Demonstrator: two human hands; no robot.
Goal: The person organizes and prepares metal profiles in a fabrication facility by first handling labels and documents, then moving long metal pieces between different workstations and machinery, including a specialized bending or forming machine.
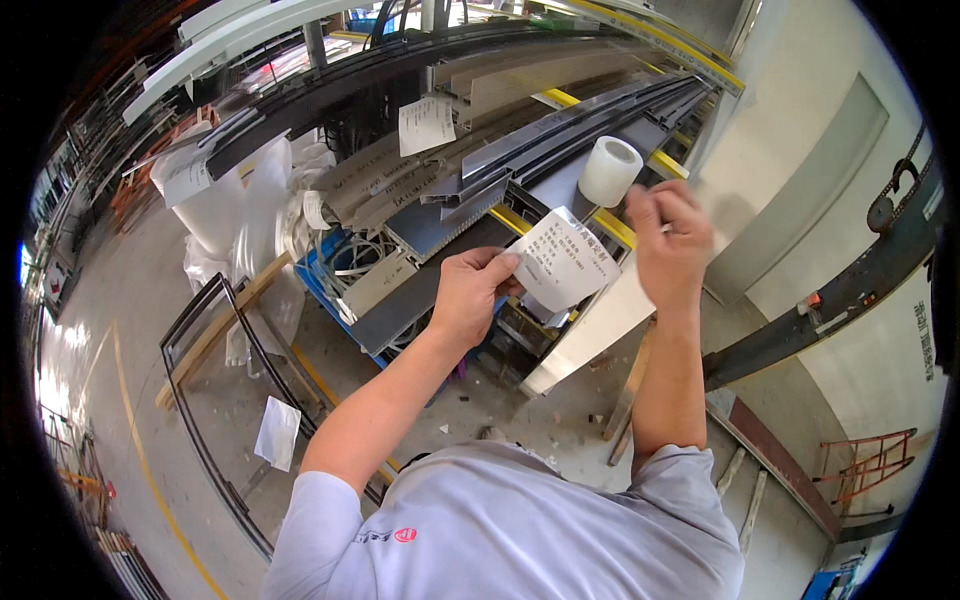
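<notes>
While the thumb and fingers of the left hand (pixel 470 292) pinch a white printed label (pixel 562 262) by its near left corner, the right hand (pixel 672 240) hangs just beyond the label's right edge, its fingers curled inward. Motion blurs those right fingertips, so I cannot tell whether anything sits between them. The label spreads out to the right of the left fingers, printed face up, and fills most of the gap between the two hands.

Just beyond and to the left of the right fingers, a roll of clear film (pixel 610 172) stands on end, in the way of a straight reach from them to the dark metal profiles (pixel 570 125). These lie stacked lengthwise ahead of both hands, with yellow bars (pixel 670 165) showing beneath them. Farther ahead of the left fingers, a second paper (pixel 426 126) lies on the stack.

Left of the left fingers, pale coiled strips (pixel 358 256) fill a blue bin (pixel 322 290) under the profile ends. Well apart on that same side are wrinkled clear plastic wrapping (pixel 262 190), a wooden beam (pixel 222 330) and a black frame (pixel 190 395). Far to the right of the right fingers, a chain (pixel 908 165) hangs beside a dark curved-looking beam (pixel 850 300).
</notes>
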